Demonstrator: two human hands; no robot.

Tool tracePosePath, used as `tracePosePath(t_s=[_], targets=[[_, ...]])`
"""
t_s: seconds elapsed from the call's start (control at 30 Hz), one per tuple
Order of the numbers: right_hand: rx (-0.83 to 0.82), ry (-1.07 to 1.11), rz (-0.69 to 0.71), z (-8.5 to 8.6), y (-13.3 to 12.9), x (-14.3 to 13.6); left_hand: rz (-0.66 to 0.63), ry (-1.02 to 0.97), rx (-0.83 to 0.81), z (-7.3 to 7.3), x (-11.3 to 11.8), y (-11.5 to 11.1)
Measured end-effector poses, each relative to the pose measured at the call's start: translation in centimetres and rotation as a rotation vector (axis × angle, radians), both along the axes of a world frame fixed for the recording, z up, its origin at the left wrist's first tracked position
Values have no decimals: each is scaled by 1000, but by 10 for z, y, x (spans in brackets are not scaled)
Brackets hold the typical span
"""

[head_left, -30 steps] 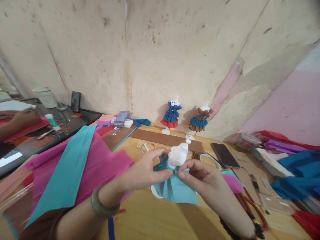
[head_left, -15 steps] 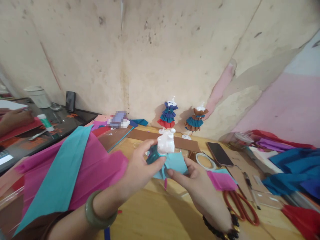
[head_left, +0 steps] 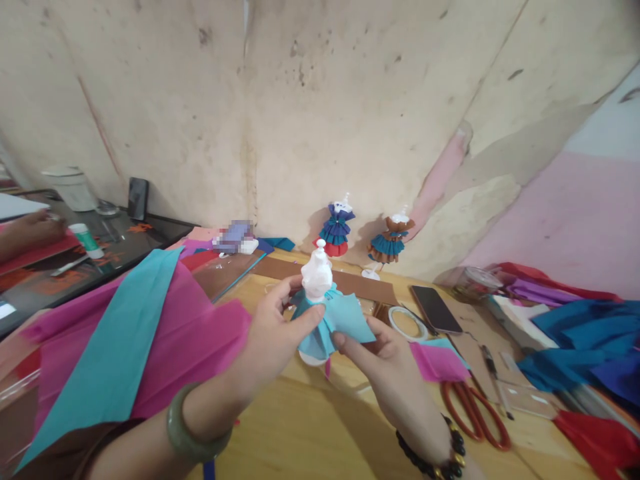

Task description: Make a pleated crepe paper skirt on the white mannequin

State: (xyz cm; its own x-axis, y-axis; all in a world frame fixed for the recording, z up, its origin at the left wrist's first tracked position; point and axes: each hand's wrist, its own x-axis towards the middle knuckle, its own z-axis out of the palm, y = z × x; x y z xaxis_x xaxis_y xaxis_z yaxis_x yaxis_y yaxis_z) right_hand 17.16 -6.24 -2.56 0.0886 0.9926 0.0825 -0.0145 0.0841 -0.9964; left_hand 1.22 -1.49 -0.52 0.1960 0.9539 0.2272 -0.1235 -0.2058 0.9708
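Note:
A small white mannequin point(head_left: 317, 273) stands nearly upright between my hands, with pleated light blue paper point(head_left: 345, 319) around its waist. My left hand point(head_left: 280, 327) grips the mannequin's waist and the paper, thumb in front and fingers behind on the left side. The loose right end of the paper is pinched between thumb and fingers of my right hand point(head_left: 377, 347). Part of the round white base point(head_left: 313, 359) shows below the paper. Behind, two mannequins wear ruffled paper dresses, one blue and red point(head_left: 336, 230), one brown and teal point(head_left: 389, 243).
Pink paper point(head_left: 200, 327) and a light blue strip point(head_left: 120, 333) lie left. To the right are a tape roll point(head_left: 407, 323), a phone point(head_left: 435, 309), red-handled scissors point(head_left: 475, 413) and blue paper point(head_left: 570, 340). Another person's hand point(head_left: 37, 230) is at far left.
The mannequin has turned and straightened, moving slightly left, and its base now shows. The light blue paper wraps its front more and flares to the right. Both hands keep their hold.

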Motion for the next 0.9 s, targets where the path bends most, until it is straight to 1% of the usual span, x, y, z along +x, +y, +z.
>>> tracePosePath(t_s=[0.13, 0.23, 0.3, 0.43, 0.6, 0.7, 0.8, 0.9], targets=[[36, -55, 68, 7, 0, 8, 6, 46, 22, -1, 1, -1], [69, -38, 59, 14, -2, 12, -27, 117, 85, -3, 3, -3], [53, -26, 46, 16, -3, 13, -30, 171, 120, -4, 5, -5], [15, -22, 18, 13, -3, 12, -54, 216, 134, -4, 7, -8], [32, -26, 0, 8, -2, 12, -121, 179, 140, -6, 7, -7], [33, -34, 0, 7, -1, 13, -159, 154, 115, -8, 7, -4], [28, -50, 2, 7, 1, 12, -158, 156, 98, -9, 6, -2], [50, -108, -54, 7, 0, 12, -165, 161, 95, -9, 5, -2]])
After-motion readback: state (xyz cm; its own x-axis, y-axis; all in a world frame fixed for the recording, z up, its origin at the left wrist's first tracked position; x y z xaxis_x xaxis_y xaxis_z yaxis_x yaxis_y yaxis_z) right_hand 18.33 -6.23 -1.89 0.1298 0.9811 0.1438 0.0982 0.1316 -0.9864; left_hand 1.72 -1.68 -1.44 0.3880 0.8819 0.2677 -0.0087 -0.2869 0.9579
